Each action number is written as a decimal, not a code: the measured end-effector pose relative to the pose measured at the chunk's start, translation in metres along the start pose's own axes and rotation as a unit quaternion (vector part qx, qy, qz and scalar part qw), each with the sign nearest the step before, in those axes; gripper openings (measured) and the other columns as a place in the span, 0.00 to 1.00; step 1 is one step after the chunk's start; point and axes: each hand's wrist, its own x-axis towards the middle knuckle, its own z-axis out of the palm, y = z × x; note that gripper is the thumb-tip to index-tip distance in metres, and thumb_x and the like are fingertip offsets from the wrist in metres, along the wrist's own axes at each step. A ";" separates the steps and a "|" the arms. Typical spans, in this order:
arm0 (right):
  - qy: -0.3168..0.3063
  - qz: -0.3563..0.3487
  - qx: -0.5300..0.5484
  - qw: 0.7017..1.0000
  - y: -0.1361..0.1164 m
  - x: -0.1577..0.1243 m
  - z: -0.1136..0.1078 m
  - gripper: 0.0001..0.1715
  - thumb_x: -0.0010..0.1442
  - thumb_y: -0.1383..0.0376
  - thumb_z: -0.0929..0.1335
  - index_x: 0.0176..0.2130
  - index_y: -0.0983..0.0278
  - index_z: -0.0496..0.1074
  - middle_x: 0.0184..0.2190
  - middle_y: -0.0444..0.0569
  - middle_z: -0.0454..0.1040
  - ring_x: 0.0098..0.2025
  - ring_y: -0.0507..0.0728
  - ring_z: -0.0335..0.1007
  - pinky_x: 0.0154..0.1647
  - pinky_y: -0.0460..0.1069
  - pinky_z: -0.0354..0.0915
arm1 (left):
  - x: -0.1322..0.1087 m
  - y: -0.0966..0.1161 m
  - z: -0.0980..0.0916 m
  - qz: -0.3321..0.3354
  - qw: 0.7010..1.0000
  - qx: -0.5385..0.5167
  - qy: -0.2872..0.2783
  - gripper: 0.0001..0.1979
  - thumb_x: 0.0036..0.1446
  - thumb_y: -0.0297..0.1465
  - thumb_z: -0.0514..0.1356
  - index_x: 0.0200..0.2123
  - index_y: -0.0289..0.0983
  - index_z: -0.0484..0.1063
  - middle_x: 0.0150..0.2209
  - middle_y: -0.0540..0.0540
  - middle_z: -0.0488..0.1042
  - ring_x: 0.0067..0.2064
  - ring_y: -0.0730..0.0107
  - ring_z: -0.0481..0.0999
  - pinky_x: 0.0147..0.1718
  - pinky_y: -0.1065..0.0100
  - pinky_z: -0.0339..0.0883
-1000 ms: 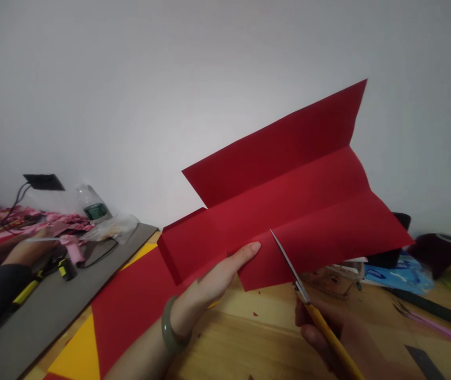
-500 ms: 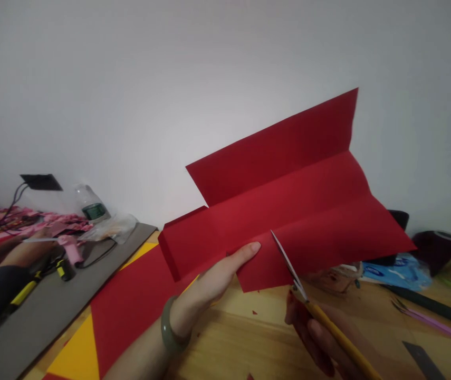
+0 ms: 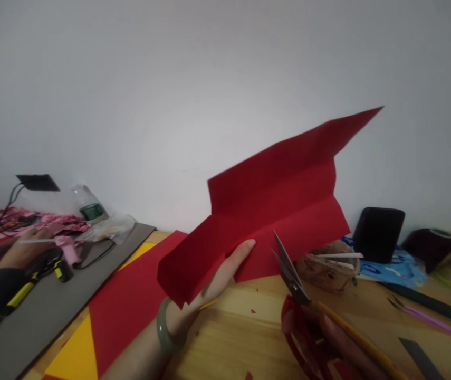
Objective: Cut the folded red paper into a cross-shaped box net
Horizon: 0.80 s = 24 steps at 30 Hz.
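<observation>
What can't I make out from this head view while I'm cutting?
Head view only:
- Left hand: most fingers are hidden behind the folded red paper.
- Right hand: blurred and cut off by the bottom edge, so the finger placement on the scissors is unclear.
- Scissors blades: they overlap the paper's lower edge, so contact cannot be told.
- Bottle: label too small to read.
- Another person's hand: blurred, so what it holds is unclear.

No text is showing clearly enough to read. The bottle point(image 3: 89, 206) at the far left is wearing a green label, and the blue packet point(image 3: 401, 268) on the desk point(image 3: 241, 338) is carrying print, but both are blurring into unreadable marks.
</observation>
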 end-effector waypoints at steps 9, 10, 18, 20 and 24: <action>0.002 0.028 -0.078 0.997 0.006 0.013 -0.015 0.33 0.52 0.36 0.60 0.35 0.62 0.68 0.14 0.39 0.59 0.15 0.50 0.55 0.17 0.46 0.53 | -0.007 0.008 0.018 -0.111 0.985 -0.056 -0.122 0.19 0.55 0.40 0.61 0.47 0.37 0.75 0.52 0.41 0.73 0.55 0.51 0.69 0.58 0.53 0.57; 0.008 0.025 -0.083 0.996 0.007 0.013 -0.015 0.32 0.52 0.37 0.61 0.35 0.62 0.68 0.15 0.39 0.59 0.15 0.50 0.55 0.17 0.46 0.53 | -0.007 0.007 0.019 -0.109 0.984 -0.069 -0.123 0.19 0.55 0.40 0.61 0.47 0.36 0.74 0.52 0.41 0.73 0.56 0.51 0.68 0.58 0.53 0.57; 0.039 0.008 -0.114 0.993 0.003 0.014 -0.012 0.29 0.49 0.39 0.65 0.33 0.61 0.69 0.18 0.42 0.61 0.20 0.53 0.59 0.23 0.49 0.60 | 0.001 -0.002 0.019 -0.133 0.958 -0.190 -0.170 0.15 0.56 0.35 0.62 0.44 0.32 0.76 0.44 0.38 0.78 0.49 0.52 0.74 0.54 0.54 0.62; 0.043 0.011 -0.122 0.992 0.003 0.013 -0.012 0.30 0.50 0.38 0.64 0.32 0.61 0.69 0.18 0.43 0.61 0.20 0.53 0.59 0.21 0.48 0.59 | 0.002 -0.004 0.019 -0.136 0.955 -0.203 -0.169 0.15 0.55 0.33 0.63 0.43 0.31 0.76 0.44 0.38 0.78 0.48 0.53 0.75 0.53 0.56 0.63; 0.050 0.004 -0.139 0.989 0.003 0.013 -0.011 0.31 0.50 0.37 0.62 0.28 0.62 0.67 0.19 0.44 0.61 0.20 0.53 0.59 0.20 0.48 0.57 | -0.003 -0.006 0.020 -0.137 0.957 -0.183 -0.176 0.17 0.57 0.36 0.61 0.47 0.33 0.75 0.46 0.39 0.77 0.49 0.54 0.74 0.55 0.55 0.61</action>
